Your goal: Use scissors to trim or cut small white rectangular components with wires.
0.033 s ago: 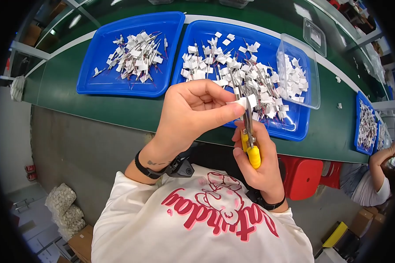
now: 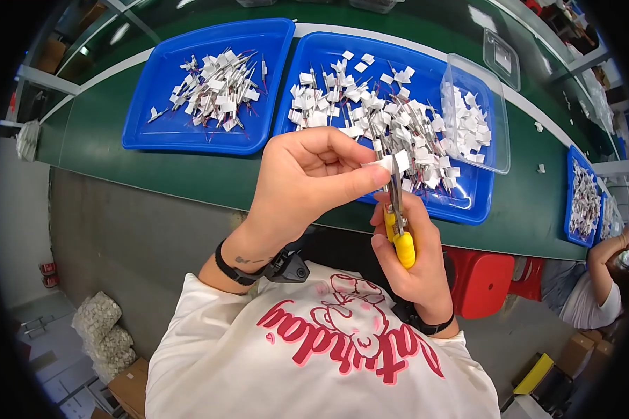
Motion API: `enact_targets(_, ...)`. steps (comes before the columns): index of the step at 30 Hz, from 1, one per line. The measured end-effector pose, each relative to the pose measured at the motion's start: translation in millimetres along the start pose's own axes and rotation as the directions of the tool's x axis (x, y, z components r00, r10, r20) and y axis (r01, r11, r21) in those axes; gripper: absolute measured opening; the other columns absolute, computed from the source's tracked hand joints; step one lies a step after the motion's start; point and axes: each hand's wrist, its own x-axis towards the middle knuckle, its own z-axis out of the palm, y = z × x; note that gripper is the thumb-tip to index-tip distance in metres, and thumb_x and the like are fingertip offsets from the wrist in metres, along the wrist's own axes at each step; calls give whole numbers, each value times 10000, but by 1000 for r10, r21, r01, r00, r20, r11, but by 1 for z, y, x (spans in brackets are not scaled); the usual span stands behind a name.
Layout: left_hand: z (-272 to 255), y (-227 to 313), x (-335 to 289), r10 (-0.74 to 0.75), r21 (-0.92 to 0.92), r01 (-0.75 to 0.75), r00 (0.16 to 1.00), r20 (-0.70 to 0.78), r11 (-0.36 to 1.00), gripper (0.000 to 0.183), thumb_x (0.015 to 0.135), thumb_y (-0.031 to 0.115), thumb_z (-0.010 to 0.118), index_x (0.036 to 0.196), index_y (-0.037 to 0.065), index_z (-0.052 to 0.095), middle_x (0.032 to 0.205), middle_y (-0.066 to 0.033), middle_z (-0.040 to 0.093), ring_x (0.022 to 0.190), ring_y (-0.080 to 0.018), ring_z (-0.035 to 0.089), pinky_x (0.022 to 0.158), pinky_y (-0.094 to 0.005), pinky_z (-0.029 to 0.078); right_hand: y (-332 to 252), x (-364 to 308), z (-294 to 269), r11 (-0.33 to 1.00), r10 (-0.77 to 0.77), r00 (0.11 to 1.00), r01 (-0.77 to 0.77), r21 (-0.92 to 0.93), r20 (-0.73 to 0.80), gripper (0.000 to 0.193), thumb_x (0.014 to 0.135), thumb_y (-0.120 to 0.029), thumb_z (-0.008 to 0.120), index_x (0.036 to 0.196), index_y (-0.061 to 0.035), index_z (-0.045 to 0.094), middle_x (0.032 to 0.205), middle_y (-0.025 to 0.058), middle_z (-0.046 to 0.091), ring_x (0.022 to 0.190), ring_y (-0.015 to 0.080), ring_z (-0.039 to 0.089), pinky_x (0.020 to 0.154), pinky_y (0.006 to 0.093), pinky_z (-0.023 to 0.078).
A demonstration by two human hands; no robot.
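Note:
My left hand pinches a white tag between thumb and forefinger, in front of the middle blue tray. Whatever the tag may be attached to is largely hidden by the fingers and blades. My right hand is wrapped round a pair of scissors with yellow handles. The metal blades point away from me and cross the tag right beside my left fingertips. Behind them, the middle blue tray holds a heap of thin wired parts with white tags.
Another blue tray at the left holds a smaller pile of tagged parts. A clear plastic box with white pieces rests on the middle tray's right side. Red stools stand under the green table. At far right, a person's arm is near more trays.

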Motion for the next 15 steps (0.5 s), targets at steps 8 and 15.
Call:
enact_targets(8,1,-2,1,23,56,-22,1000,-14,998,131,759,-68,718,858,-45,637,859,-114,675,782,-130,651,743,-246,534,-1,1,-1,993,-36,998,30,-112,-50,408,768,28,622,1152,-20,493,822,144,580,673,280,584,649,325,469)
enact_targets(15,-1,-5,1,81,175,-77,996,-21,982,133,750,-82,721,849,-55,636,855,-128,676,776,-139,655,729,-240,539,-2,1,-2,991,-29,999,23,-135,-45,385,777,15,632,1137,-10,495,827,165,585,667,308,585,642,329,469)
